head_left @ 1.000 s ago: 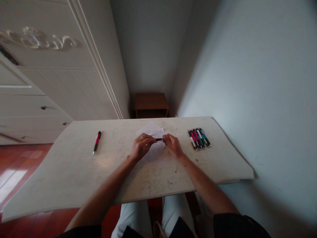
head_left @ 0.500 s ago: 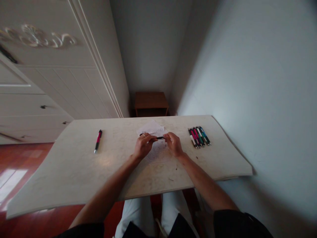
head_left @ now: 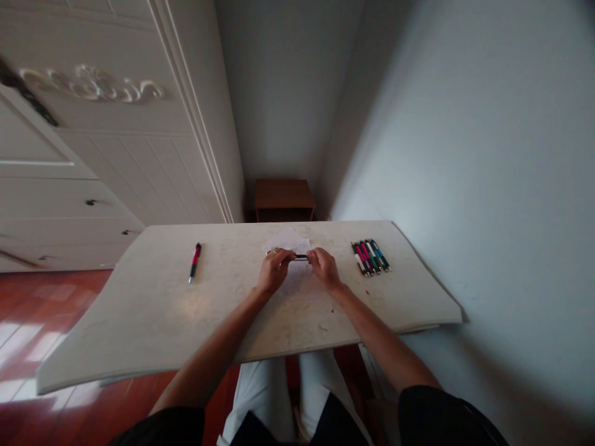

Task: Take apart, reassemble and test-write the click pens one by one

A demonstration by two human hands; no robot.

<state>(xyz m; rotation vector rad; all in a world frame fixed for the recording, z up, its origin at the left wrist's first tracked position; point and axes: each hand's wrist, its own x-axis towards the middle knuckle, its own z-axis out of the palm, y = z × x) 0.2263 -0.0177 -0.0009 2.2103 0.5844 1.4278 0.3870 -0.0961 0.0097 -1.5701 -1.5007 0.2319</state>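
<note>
A narrow space between a white cabinet [head_left: 139,155] and a grey wall [head_left: 465,155] contains a pale worktop [head_left: 223,303]; a low brown stand [head_left: 285,193] is located beyond its far edge.

Workpiece position: a slender dark pen-like piece [head_left: 301,256] spans the gap between the hands, above a sheet of paper [head_left: 288,237] at the middle of the worktop.

Grip condition: the left hand [head_left: 273,271] is closed on one end of the piece and the right hand [head_left: 326,269] on the other, both with fingertips pinched. A thin light line runs below the dark section; whether this is a second part or a highlight cannot be determined.

Change over the last second: the camera view has swung slightly, shifting the cabinet and the red-and-black pen [head_left: 194,263] rightward in the picture. The two-handed hold is maintained, with only small adjustments at the fingers. The single pen at left and the row of pens [head_left: 370,257] at right keep their places.

Significance: handling of the piece appears to be in progress, with neither end released.
</note>
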